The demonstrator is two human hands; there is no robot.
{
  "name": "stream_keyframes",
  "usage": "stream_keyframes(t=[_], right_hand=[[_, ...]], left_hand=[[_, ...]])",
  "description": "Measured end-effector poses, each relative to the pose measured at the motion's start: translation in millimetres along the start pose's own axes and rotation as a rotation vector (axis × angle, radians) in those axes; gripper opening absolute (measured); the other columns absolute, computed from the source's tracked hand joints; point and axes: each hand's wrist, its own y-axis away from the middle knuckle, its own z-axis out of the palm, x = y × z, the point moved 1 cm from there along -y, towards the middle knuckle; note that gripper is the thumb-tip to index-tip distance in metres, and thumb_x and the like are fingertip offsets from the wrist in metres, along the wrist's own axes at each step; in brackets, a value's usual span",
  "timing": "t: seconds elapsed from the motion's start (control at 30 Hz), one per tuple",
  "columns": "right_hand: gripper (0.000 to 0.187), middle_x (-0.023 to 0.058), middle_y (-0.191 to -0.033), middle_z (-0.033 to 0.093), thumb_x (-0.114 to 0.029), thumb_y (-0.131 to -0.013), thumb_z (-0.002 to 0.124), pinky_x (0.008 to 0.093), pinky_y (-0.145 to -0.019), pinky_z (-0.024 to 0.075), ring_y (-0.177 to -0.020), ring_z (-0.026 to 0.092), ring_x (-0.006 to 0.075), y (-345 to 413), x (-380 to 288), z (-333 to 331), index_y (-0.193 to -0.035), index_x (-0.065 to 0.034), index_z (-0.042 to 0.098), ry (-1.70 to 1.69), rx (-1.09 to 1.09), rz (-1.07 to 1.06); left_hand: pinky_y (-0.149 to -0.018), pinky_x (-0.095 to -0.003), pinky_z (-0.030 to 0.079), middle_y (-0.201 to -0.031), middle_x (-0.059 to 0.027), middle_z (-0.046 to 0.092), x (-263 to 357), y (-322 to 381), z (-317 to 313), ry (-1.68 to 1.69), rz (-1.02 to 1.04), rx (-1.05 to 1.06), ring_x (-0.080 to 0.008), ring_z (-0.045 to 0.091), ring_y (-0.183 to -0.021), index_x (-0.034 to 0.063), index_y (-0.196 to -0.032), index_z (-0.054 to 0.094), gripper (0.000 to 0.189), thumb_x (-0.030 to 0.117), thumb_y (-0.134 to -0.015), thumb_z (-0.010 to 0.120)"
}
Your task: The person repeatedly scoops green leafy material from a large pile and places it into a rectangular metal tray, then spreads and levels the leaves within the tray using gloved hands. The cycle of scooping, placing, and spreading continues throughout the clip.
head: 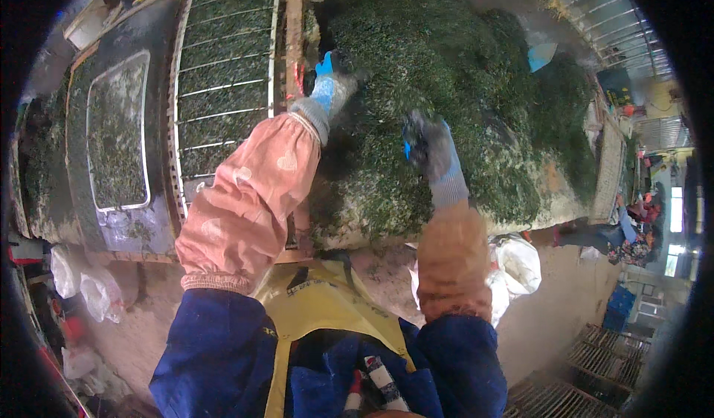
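A wide heap of small dark-green leafy plant material [446,66] covers the work surface before me. At the heap's left edge is my left hand [334,80], in a grey, blue and black work glove with a pink sleeve cover behind it. My right hand [428,144], gloved alike and with a brown sleeve cover, is over the nearer middle of the heap. Motion blurs both hands. Their dark fingertips merge with the greens, so I cannot tell whether either holds any. A blue-and-white piece [541,56] sticks out of the heap at the far right.
Left of the heap, a white-barred frame [223,86] lies over more greens, beside a wooden beam [294,38]. Farther left is a dark panel with a white-rimmed opening [118,133]. White sacks [516,264] stand below the near edge. Another person [627,234] is at the right.
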Motion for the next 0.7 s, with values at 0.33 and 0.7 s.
stream_keyframes(t=[0.33,0.7], right_hand=[[0.034,-0.0052,-0.070,0.057,-0.043,-0.098,0.055,0.0227,-0.039,0.0323,-0.046,0.043,0.0062,-6.6,-73.9,24.7,-0.116,-0.0151,0.062,0.505,0.093,-0.433],[0.039,0.0034,-0.087,0.065,-0.031,-0.093,0.060,0.0279,-0.046,0.0402,-0.053,0.047,0.0095,72.9,-172.8,90.1,-0.125,-0.0084,0.060,0.164,-0.148,-0.617]], left_hand=[[-0.078,-0.0436,0.052,-0.101,-0.0189,0.062,-7.4,183.9,-101.5,-0.038,0.340,-0.155,-0.0399,0.062,-0.091,0.0010,-0.110,0.061,0.034,0.011,-0.079,0.072],[-0.081,-0.0310,0.053,-0.106,-0.0095,0.067,3.3,208.7,-121.5,0.038,0.262,-0.194,-0.0199,0.065,-0.094,0.0024,-0.118,0.062,0.040,0.000,-0.080,0.074]])
